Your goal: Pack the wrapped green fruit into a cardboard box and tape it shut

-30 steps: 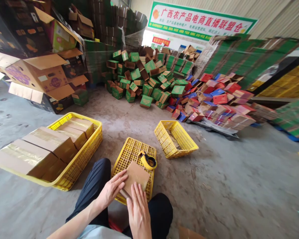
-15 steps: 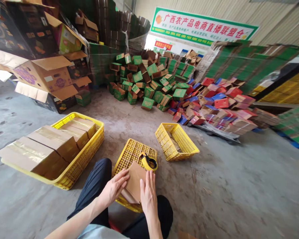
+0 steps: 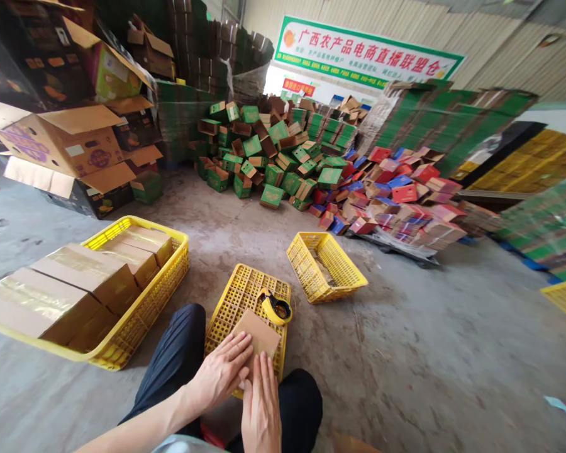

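Note:
A small brown cardboard box [image 3: 258, 331] lies on an upturned yellow plastic crate [image 3: 226, 305] between my knees. My left hand [image 3: 222, 372] rests on the box's near left part, fingers stretched out flat. Beside it, my right hand [image 3: 263, 399] presses its extended fingers on the near edge. The two hands nearly touch and hide the near part of the box. A yellow tape dispenser [image 3: 274, 307] sits on the crate just beyond the box.
On my left stands a yellow crate [image 3: 174, 277] holding several taped cartons [image 3: 82, 270]. A smaller yellow basket [image 3: 346, 261] with brown pieces inside stands ahead. Farther off are heaped green boxes [image 3: 271, 196], red and blue boxes [image 3: 405, 193], and stacked open cartons [image 3: 89, 145].
My right hand has moved from the box's right side to its near edge, closer to my left hand. My left hand has slid farther onto the box. The view has shifted slightly right.

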A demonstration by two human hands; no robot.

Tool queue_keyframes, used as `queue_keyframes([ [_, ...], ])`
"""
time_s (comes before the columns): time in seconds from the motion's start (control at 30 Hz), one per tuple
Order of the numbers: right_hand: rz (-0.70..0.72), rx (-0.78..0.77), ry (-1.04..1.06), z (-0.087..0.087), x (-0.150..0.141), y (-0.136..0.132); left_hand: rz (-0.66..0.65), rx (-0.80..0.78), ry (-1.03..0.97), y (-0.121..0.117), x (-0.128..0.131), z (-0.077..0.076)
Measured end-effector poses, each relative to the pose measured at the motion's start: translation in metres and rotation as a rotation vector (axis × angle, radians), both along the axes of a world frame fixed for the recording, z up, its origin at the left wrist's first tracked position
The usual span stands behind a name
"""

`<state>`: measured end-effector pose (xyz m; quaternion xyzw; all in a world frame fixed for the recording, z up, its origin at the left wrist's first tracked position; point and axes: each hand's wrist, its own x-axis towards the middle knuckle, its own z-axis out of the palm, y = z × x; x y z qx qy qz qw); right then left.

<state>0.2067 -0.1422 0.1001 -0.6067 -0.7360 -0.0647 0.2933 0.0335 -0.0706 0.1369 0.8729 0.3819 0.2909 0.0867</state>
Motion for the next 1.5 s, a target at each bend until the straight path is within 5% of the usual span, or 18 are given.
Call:
queue_keyframes([
  [0.47, 0.13, 0.064, -0.132, 0.027, 0.001, 0.067, -0.009, -0.125, -0.204, 0.003, -0.01, 0.006],
  [0.73, 0.113, 0.066, -0.089, 0.018, 0.005, 0.065, 0.047, -0.063, -0.119, 0.006, -0.011, -0.002],
  [1.1, 0.06, -0.003, -0.137, 0.02, 0.024, 0.027, 0.125, 0.003, -0.036, 0.012, -0.01, -0.003],
  [1.33, 0.157, -0.103, -0.1, 0.035, 0.011, 0.054, 0.081, 0.016, -0.019, -0.001, -0.019, -0.008],
  [1.5, 0.24, -0.135, -0.178, 0.051, -0.007, 0.076, 0.093, -0.085, -0.194, -0.008, -0.024, -0.008],
])
